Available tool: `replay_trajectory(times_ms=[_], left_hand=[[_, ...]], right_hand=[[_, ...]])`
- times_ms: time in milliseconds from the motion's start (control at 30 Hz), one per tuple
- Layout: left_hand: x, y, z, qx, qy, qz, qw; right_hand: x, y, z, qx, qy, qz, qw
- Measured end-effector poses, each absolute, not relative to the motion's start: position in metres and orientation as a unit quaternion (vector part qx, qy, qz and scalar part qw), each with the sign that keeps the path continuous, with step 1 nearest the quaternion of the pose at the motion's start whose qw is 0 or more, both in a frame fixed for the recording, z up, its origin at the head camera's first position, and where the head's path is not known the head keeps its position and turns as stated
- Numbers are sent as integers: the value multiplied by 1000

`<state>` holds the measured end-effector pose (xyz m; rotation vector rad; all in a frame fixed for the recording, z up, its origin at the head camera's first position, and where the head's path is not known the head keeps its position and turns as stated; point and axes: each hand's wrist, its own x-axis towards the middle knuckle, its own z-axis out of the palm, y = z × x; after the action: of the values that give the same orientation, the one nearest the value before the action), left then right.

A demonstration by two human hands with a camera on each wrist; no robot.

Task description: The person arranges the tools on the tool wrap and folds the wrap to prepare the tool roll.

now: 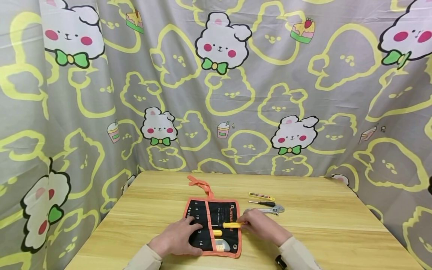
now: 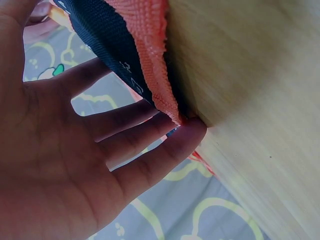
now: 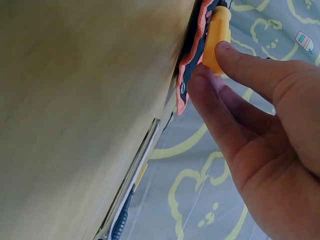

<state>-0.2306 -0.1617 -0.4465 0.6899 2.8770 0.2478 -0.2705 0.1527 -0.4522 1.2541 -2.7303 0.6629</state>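
On my head feed the right hand (image 1: 259,223) has a narrow grip, thumb and fingertips pinching the butt of a screwdriver with a smooth yellow handle and dark collar (image 1: 231,225). That tool lies across the right half of a black cloth tool pouch with orange trim (image 1: 233,237), its shaft pointing left to the orange strip down the middle; I cannot tell whether the tip sits inside the pocket. The pouch lies a little left of the tabletop (image 1: 324,228) centre, and its orange cloth tie (image 1: 201,183) trails toward the far edge. I see the left hand (image 1: 179,235) spread wide, resting on the pouch's numbered left half; my left wrist view shows a fingertip at the orange border, against the wood. Just nearer than the screwdriver, a rounded yellow handle (image 1: 218,233) juts from the strip, and below it a grey and yellow utility knife (image 1: 222,246) fills the near pocket. Beyond the right hand, toward the tabletop's far edge, I have a silver adjustable wrench (image 1: 271,210), then a slim black-handled screwdriver (image 1: 267,204), then a flat yellow labelled strip (image 1: 261,196).
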Motion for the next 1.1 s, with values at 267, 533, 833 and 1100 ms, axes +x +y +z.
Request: replay_trajectory(times_ms=[267, 533, 833, 1100], left_hand=[[-231, -162, -447, 232, 965, 86, 85], [-232, -164, -448, 232, 965, 87, 90], [-231, -164, -448, 232, 964, 91, 92], [-232, -165, -448, 231, 963, 97, 95]], right_hand=[[-273, 147, -453, 403, -889, 216, 19], [-275, 140, -455, 404, -890, 211, 5], [-272, 131, -454, 398, -894, 204, 6], [-273, 126, -454, 408, -891, 199, 17]])
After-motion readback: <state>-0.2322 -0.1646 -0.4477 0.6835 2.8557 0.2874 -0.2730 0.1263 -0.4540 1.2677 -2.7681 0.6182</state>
